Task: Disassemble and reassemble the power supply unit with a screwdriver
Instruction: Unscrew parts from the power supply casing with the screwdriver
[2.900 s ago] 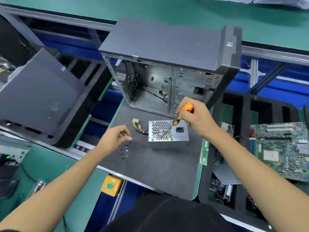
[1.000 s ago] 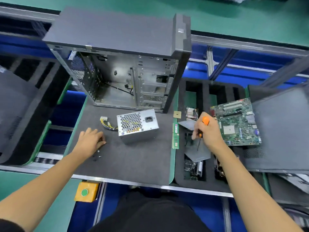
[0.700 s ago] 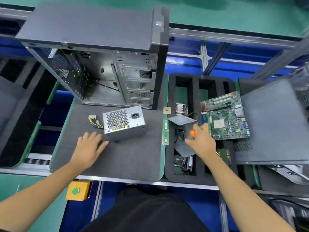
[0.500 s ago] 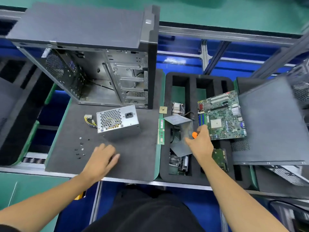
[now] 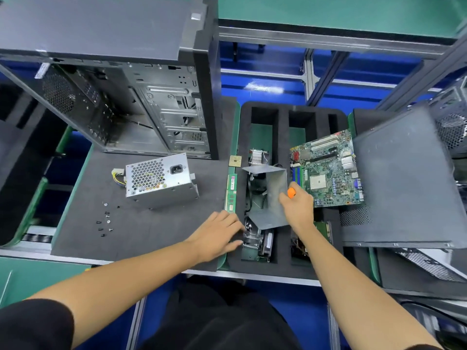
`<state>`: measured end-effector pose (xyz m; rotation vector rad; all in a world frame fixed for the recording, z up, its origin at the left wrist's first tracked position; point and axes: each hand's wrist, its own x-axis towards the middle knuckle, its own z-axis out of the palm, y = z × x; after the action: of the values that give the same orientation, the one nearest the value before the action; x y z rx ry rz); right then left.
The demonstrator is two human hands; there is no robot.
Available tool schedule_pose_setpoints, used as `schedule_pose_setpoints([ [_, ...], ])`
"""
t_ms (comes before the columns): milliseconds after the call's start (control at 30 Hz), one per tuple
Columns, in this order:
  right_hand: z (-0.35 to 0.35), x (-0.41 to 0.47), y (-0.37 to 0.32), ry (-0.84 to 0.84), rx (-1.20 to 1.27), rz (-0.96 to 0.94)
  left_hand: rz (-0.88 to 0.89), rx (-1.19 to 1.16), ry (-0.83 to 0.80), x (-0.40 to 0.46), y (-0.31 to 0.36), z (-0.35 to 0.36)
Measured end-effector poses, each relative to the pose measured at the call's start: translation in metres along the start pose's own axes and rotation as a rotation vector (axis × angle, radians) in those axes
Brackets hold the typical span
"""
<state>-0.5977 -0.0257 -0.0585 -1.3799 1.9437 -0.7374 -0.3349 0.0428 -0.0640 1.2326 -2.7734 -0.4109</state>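
The PSU [image 5: 161,180] sits on the grey mat [image 5: 141,238], in front of the open case [image 5: 126,97], its loose screws [image 5: 106,219] lying near its left side. Nobody is touching it. The person seems to be between steps, likely stowing the tool or fetching the bent metal cover [image 5: 267,195] propped in the foam tray [image 5: 235,258]. The right hand [image 5: 298,208] grips the screwdriver [image 5: 291,192], only its orange end showing, right beside that cover. The left hand [image 5: 218,236], fingers straight and holding nothing, reaches over the tray's near edge. Next, I'd guess, the cover must be lifted out without snagging the cables under it. The tray's left slot holds the cover, a heatsink [image 5: 259,156] and dark parts I can't make out; a motherboard [image 5: 328,170] lies across the right slots. A RAM stick [image 5: 231,193] lies along the mat's edge.
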Motion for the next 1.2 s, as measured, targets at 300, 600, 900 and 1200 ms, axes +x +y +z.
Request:
schedule_pose_setpoints([
  [300, -0.055, 0.055, -0.036, -0.022, 0.284, 0.105, -0.005, -0.044, -0.083, 0.019, -0.01, -0.002],
  [600, -0.062, 0.125, -0.087, -0.165, -0.108, 0.069, 0.058, -0.059, -0.08, 0.055, -0.016, -0.006],
  [900, -0.027, 0.129, -0.125, -0.289, -0.215, 0.086, 0.105, -0.137, -0.328, 0.094, -0.03, -0.002],
  [1200, -0.018, 0.139, -0.131, -0.251, -0.283, 0.094, 0.257, 0.277, -0.702, 0.157, -0.004, 0.003],
])
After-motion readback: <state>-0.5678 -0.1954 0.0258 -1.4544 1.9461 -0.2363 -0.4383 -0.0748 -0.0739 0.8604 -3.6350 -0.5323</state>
